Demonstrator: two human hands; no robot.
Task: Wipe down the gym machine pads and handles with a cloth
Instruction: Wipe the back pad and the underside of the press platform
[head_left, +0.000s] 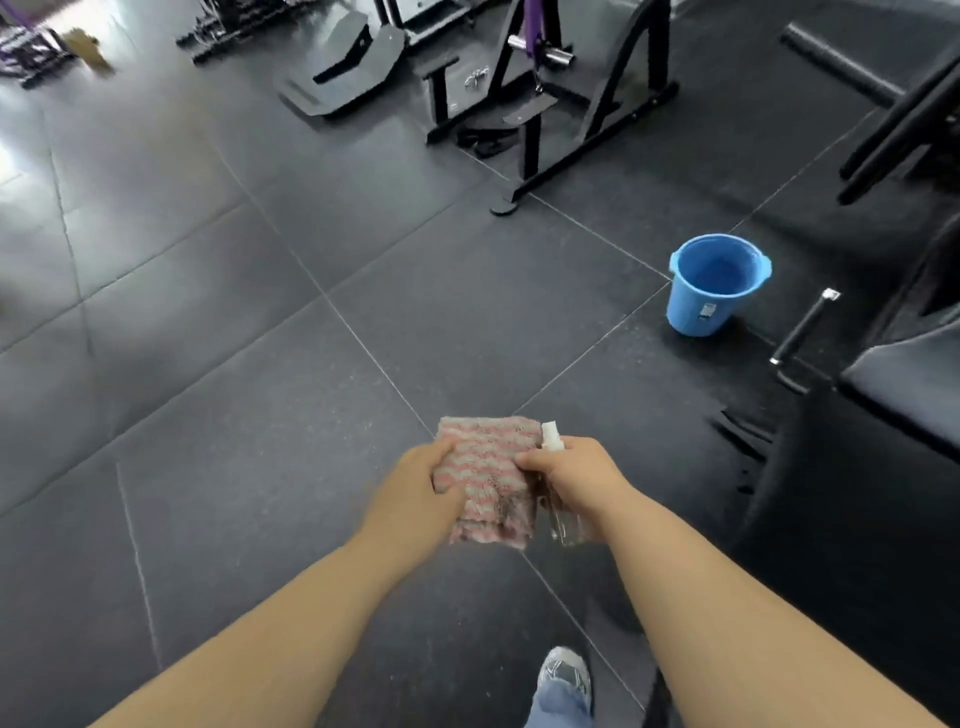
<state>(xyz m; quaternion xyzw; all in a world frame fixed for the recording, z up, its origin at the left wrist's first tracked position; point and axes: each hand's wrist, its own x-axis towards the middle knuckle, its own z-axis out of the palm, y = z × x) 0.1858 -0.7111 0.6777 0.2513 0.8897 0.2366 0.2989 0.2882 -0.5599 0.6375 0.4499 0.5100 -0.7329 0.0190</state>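
Pink and grey stripes mark the cloth (488, 467), which you hold low in front of you, between both hands and above the dark rubber floor (260, 364). Your left hand (415, 483) is clamped on the cloth's left side, thumb lying over the top and fingers curled beneath. Your right hand (576, 475) is wrapped around a clear spray bottle (563, 519) whose white nozzle pokes up just beside the cloth's right edge, and your right thumb touches that edge. A blue bucket (711, 291) stands on the floor well ahead to your right, near a black padded bench (909, 384). A black machine frame (597, 104) stands farther off. One grey shoe (566, 673) shows below your arms.
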